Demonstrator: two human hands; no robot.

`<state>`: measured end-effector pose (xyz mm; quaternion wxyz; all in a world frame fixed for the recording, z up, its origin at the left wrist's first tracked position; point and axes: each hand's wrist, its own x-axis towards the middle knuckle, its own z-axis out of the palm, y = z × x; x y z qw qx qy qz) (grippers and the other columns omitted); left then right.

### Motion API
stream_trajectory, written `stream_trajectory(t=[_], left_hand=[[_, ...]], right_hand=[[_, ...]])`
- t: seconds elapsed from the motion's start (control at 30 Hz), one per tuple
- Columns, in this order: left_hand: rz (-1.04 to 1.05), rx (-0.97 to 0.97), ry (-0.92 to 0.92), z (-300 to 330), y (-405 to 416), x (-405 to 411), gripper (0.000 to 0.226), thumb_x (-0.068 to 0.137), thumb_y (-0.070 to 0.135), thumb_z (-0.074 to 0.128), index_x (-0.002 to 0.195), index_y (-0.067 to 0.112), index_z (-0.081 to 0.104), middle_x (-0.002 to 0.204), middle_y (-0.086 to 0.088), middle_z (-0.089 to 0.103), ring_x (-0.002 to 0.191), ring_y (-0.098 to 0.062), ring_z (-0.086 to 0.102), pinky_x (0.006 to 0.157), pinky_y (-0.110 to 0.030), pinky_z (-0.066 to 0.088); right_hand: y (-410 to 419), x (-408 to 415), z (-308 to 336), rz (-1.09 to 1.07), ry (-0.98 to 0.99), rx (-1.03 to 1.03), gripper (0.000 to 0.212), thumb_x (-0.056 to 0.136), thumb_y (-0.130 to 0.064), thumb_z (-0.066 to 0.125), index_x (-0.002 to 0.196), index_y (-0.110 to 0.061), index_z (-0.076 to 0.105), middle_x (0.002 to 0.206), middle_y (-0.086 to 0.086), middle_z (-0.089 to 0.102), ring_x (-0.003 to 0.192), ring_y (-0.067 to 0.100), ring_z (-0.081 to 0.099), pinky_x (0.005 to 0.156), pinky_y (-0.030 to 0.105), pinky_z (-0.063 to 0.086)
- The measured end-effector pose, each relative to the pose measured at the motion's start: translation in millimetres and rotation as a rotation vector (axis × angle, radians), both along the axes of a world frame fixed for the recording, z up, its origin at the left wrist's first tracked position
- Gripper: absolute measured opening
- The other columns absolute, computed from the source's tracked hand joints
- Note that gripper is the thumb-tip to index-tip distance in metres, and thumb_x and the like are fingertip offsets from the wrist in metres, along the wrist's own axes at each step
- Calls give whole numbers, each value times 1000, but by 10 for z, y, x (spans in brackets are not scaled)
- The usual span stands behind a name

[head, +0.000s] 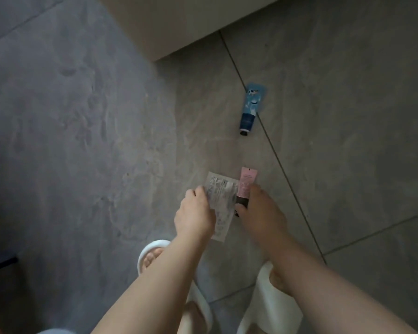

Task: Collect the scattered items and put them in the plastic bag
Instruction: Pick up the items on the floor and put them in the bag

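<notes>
Head view: two tubes and one flat packet on the grey tile floor (348,141). Pink tube (246,183) runs near-upright in frame, dark cap toward the person; right hand (261,213) fingers closed around its cap end. White printed packet (221,203) lies just left of it, long axis tilted, pinched at its edge by left hand (194,213). Blue tube (251,107) lies farther off, black cap nearest, untouched. Two white slippers (270,300) below.
</notes>
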<state>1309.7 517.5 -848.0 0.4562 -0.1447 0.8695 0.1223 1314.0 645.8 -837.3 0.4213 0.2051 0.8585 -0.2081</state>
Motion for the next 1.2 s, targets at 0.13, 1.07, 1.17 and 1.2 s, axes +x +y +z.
stream_trajectory(t=[0.13,1.07,1.17,1.2], left_hand=[[70,-23,93,-126,38,0,40,91,23,56,127,18,38,124,-6,48,116,-28,51,89,-42,45],[95,37,137,50,-121,-1132,17,97,28,46,86,17,38,102,-11,62,93,-34,60,65,-33,38],[81,42,133,23,-166,-1186,17,97,28,46,86,17,40,101,-11,61,92,-33,60,64,-32,39],[77,46,136,22,-181,-1192,17,97,28,45,86,16,40,99,-10,61,89,-33,59,64,-32,38]], right_hand=[[-67,0,-133,-152,83,28,51,89,-30,60,131,-14,37,125,8,53,113,28,56,84,38,47],[81,-1537,-394,-539,365,7,43,79,-20,67,113,-1,47,117,20,56,104,38,59,81,43,51],[63,-1494,-476,-591,335,-25,40,81,-17,67,112,0,49,114,19,61,101,36,61,72,35,47],[60,-1468,-504,-593,318,-22,39,80,-17,68,111,1,52,112,19,62,100,36,63,73,37,50]])
